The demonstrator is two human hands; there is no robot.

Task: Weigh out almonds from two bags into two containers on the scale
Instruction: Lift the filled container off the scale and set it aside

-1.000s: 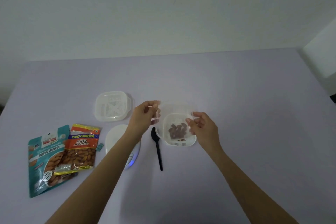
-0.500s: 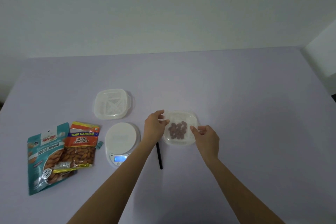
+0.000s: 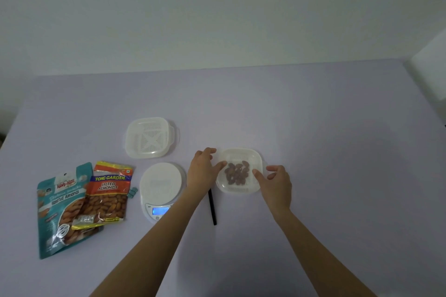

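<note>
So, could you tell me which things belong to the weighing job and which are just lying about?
In the job: roasted almonds bag, salted almonds bag, scale, empty container, container of almonds, probably the black spoon.
Lying about: small teal clips.

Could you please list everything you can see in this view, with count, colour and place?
table: 1, lavender, fills the lower view
wall: 1, off-white, behind the table
teal bag: 1, teal, far left
orange bag: 1, orange-red, overlapping the teal bag
small teal item: 1, teal, between orange bag and scale, too small to identify
scale: 1, white, blue display lit, right of the bags
empty container: 1, translucent white, behind the scale
almond container: 1, translucent white, right of the scale
almonds: small pile, brown, inside almond container
spoon: 1, black, partly under left forearm
left hand: holds almond container's left edge
right hand: holds its right edge
</note>
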